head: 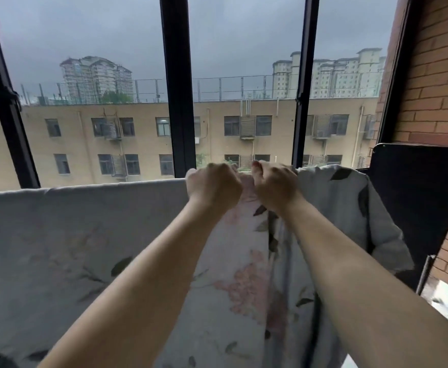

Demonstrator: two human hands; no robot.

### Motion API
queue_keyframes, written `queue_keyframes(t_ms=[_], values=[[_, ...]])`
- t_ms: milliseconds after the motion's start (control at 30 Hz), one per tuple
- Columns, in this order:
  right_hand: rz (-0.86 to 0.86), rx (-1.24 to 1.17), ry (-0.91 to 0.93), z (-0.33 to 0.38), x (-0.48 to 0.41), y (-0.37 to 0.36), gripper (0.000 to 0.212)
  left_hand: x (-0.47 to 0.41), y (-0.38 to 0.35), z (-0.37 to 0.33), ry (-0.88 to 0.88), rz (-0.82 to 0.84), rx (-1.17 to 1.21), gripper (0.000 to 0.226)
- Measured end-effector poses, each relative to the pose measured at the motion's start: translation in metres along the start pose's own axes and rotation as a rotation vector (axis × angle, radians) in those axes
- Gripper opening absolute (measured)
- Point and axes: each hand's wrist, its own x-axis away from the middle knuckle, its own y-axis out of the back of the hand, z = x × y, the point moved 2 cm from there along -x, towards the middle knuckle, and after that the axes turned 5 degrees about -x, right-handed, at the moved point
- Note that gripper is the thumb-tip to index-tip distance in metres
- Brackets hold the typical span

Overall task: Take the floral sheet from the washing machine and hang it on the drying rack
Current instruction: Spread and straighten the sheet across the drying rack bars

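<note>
Floral sheet (66, 235): pale grey, pink blooms, dark leaves; already draped over an unseen bar, presumably the rack's; flat toward 9 o'clock, bunched toward 3 o'clock. Its top edge is gripped by the left hand (213, 187) and right hand (276, 185); the bunched part is judged yet to be spread.

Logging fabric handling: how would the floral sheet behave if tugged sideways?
Probably floppy: the floral sheet drapes and bunches into folds below the left hand and right hand. Likely to drag unevenly, since its right end hangs crumpled.
</note>
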Motion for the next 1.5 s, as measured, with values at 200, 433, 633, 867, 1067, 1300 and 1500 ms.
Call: queue_keyframes(t_ms=[200, 433, 633, 867, 1067, 1300, 1500], values=[[-0.099, 0.087, -0.029, -0.092, 0.000, 0.040, 0.057, -0.001, -0.027, -0.029, 0.022, -0.219, -0.250, 0.055], [-0.106, 0.281, 0.049, -0.131, -0.006, 0.042, 0.065, -0.030, -0.033, -0.082, 0.018, -0.080, 0.012, 0.036], [-0.221, -0.014, 0.045, -0.183, 0.007, 0.066, 0.045, -0.044, -0.039, -0.174, -0.124, -0.030, 0.031, 0.045], [-0.288, -0.013, -0.146, -0.267, 0.034, 0.074, 0.059, -0.038, -0.046, -0.215, -0.085, -0.031, -0.014, 0.062], [-0.153, 0.059, -0.035, -0.306, 0.021, 0.109, 0.066, -0.040, -0.046, -0.262, -0.067, -0.040, -0.015, 0.064], [-0.148, 0.148, -0.060, -0.383, -0.015, 0.191, 0.072, -0.041, -0.051, -0.323, -0.143, -0.127, 0.015, 0.051], [0.229, 0.039, -0.173, -0.461, 0.018, 0.186, 0.079, -0.045, -0.076, -0.366, -0.242, -0.098, -0.166, 0.039]])
